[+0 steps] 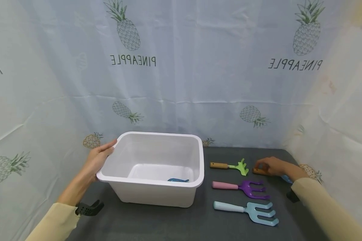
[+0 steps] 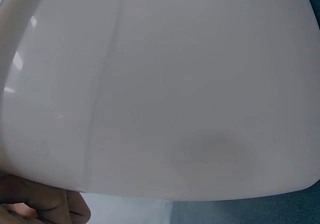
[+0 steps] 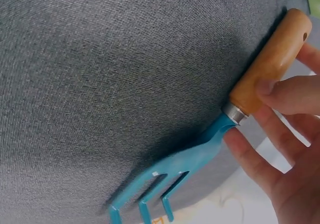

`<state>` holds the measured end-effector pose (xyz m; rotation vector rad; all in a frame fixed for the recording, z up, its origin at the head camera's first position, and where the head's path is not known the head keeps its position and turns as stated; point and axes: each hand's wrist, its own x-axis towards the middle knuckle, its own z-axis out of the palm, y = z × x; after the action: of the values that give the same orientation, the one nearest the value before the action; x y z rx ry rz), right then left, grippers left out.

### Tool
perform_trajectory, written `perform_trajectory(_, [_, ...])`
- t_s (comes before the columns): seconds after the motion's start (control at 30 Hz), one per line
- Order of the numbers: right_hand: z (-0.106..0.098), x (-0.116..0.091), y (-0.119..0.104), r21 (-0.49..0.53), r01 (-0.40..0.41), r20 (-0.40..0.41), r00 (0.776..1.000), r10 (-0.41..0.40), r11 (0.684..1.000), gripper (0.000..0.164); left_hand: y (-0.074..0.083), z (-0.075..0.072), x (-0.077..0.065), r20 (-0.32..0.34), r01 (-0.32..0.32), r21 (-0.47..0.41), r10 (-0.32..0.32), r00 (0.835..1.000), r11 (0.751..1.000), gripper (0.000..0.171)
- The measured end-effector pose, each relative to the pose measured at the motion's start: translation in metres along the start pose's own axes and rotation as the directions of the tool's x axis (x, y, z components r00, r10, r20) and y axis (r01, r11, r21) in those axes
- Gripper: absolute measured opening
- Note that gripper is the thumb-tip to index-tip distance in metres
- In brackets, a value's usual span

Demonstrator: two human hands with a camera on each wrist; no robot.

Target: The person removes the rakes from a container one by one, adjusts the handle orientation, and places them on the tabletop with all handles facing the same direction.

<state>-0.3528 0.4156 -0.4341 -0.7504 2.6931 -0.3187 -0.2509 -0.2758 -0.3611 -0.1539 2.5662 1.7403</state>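
Observation:
My left hand (image 1: 98, 160) grips the left rim of a white plastic basin (image 1: 151, 194), its fingers curled at the edge in the left wrist view. A small blue piece (image 1: 178, 180) shows inside the basin, partly hidden by the front wall. On the far right of the table, my right hand (image 1: 274, 166) pinches the wooden handle of a blue hand fork (image 3: 267, 66). The thumb lies over the handle and the other fingers reach round its far side. In the right wrist view the fork's bent tines point away from the hand, close over the grey cloth.
Between basin and right hand lie a small green rake (image 1: 241, 166) with a wooden handle, a purple hand fork (image 1: 250, 189) with a pink handle, and a pale blue hand fork (image 1: 256, 212). A pineapple-print curtain (image 1: 181, 73) surrounds the dark grey table (image 1: 157, 224).

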Motion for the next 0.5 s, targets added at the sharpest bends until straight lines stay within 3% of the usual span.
perform_trajectory(0.17, [-0.008, 0.001, -0.006, -0.023, -0.045, -0.004, 0.999, 0.045, 0.999, 0.055, -0.003, -0.001, -0.001, -0.009, -0.015, 0.023, 0.015, 1.0, 1.0, 0.055])
perform_trajectory(0.3, [-0.027, 0.004, -0.017, -0.042, -0.069, -0.059, 0.996, 0.067, 0.997, 0.052, -0.003, -0.001, -0.001, -0.007, -0.026, 0.017, 0.026, 1.0, 1.0, 0.056])
perform_trajectory(0.5, [-0.071, 0.013, -0.053, 0.052, 0.04, -0.104, 0.994, -0.035, 0.998, 0.045, -0.001, 0.0, -0.003, -0.007, -0.03, 0.014, 0.03, 1.0, 0.999, 0.056])
